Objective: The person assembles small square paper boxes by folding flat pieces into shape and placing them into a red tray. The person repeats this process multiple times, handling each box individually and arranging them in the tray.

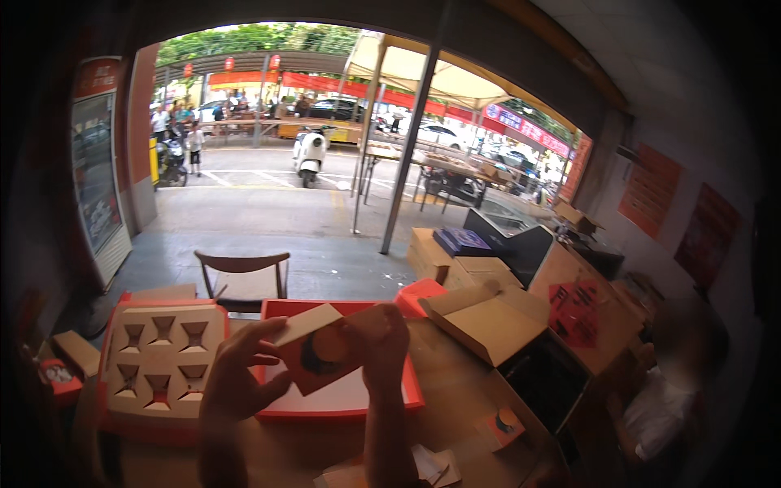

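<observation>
Both hands hold a small cardboard box (313, 358) with a dark and orange round print, tilted above an open red tray-like box (342, 413) with a white inside. My left hand (236, 370) has its thumb and fingertips at the box's left edge. My right hand (388, 346) is wrapped round its right end, hiding that end. To the left lies a red-rimmed box with a tan insert (168, 358) of several square cut-outs. Another small printed box (504, 427) sits on the table (455, 390) at the right.
An open cardboard carton (488, 317) and a dark screen-like panel (543, 378) stand on the right, near a seated person (667, 398). A chair (242, 272) stands beyond the table. Loose card pieces (435, 468) lie at the near edge. A red box (61, 378) is far left.
</observation>
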